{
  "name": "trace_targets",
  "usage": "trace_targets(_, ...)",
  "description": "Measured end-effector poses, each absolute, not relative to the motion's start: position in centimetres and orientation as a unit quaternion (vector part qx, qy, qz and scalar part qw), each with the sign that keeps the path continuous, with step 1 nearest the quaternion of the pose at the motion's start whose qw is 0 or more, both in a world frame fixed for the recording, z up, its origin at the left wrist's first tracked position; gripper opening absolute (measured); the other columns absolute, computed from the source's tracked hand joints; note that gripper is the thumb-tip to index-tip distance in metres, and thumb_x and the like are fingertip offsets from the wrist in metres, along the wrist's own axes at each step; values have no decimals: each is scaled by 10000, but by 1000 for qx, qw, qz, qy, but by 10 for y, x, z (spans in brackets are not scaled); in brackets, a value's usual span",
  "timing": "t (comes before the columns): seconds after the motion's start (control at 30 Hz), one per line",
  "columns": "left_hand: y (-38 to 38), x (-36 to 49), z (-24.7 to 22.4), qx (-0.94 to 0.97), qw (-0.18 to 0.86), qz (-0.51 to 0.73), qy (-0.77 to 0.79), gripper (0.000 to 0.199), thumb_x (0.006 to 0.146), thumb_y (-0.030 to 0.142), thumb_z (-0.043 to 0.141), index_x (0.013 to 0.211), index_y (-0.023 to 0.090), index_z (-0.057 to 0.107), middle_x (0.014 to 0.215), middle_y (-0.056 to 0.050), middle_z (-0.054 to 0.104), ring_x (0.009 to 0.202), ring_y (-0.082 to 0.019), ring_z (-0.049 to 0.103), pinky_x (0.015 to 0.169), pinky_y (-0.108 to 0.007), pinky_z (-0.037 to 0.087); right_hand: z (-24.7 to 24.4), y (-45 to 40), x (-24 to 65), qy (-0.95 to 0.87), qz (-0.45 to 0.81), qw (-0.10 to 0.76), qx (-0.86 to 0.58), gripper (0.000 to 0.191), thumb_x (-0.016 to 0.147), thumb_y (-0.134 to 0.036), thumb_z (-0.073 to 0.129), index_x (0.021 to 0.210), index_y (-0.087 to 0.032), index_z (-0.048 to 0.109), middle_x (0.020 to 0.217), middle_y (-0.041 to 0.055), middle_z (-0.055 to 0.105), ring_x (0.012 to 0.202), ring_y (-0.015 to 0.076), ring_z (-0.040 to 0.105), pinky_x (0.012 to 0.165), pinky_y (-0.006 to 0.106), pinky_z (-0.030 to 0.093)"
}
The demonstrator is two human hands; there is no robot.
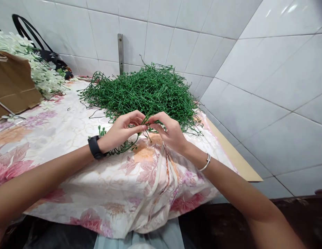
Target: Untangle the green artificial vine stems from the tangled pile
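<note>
My left hand (125, 127) pinches thin green artificial stems (145, 120) between thumb and fingers. Close against it, my right hand (167, 129) has its thumb and fingertips closed on the same stems, a few ends of which hang below. Behind both hands rises a large tangled pile of green artificial stems (147, 90). A smaller row of green stems (121, 148) lies on the cloth beside my left wrist, partly hidden by the hand. The fingertips overlap the stems, so their exact grip is partly hidden.
A floral cloth (72, 169) covers the table, bunched at the front. At the left stand a brown cardboard box (15, 83) and white artificial flowers (44, 69), with a black strapped bag (52, 58) behind. A board edge (233, 155) sticks out at the right, near the tiled wall (277, 90).
</note>
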State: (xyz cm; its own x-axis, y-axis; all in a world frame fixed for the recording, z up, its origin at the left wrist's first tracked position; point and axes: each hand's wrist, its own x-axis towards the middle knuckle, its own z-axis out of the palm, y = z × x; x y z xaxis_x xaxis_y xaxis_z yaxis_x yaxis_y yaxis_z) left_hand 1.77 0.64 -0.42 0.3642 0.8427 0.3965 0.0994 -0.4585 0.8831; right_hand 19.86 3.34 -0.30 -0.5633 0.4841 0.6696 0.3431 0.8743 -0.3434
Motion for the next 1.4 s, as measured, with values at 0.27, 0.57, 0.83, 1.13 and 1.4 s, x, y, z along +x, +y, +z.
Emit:
trace_targets(0.27, 10, 18, -10, 728, 396, 444, 340, 179, 736, 283, 572, 808, 171, 453, 759, 0, 517, 705, -116, 491, 639, -241, 394, -1, 34, 199, -895, 85, 371, -233, 108, 830, -180, 454, 838, -194, 560, 793, 27, 573, 785, 135, 500, 696, 290, 422)
trace_targets(0.57, 7, 21, -9, 728, 406, 409, 371, 143, 756, 257, 542, 793, 167, 436, 715, 15, 484, 667, -105, 473, 604, -234, 366, -10, 36, 197, -903, 76, 357, -227, 83, 840, -145, 400, 803, -177, 467, 806, 39, 530, 792, 132, 485, 693, 276, 425)
trace_targets(0.83, 5, 21, -8, 764, 399, 344, 373, 156, 754, 226, 515, 681, 168, 389, 620, 44, 363, 568, -85, 356, 515, -218, 283, -10, 33, 196, -945, -48, 284, -153, 119, 831, -91, 335, 780, -172, 406, 870, 88, 475, 900, 186, 414, 761, 346, 414)
trace_targets(1.13, 8, 21, -11, 758, 412, 327, 387, 125, 738, 217, 503, 694, 147, 410, 645, 40, 410, 599, -85, 418, 564, -210, 367, -8, 29, 197, -949, -181, 207, -157, 186, 874, -134, 301, 805, -112, 473, 796, 81, 488, 753, 153, 411, 682, 290, 372)
trace_targets(1.4, 18, 12, -14, 801, 383, 208, 409, 187, 738, 256, 473, 649, 96, 510, 573, 31, 419, 538, -79, 362, 517, -206, 305, -17, 26, 190, -954, -203, 182, -128, 148, 846, -118, 328, 755, -130, 444, 732, 47, 437, 675, 132, 356, 649, 271, 332)
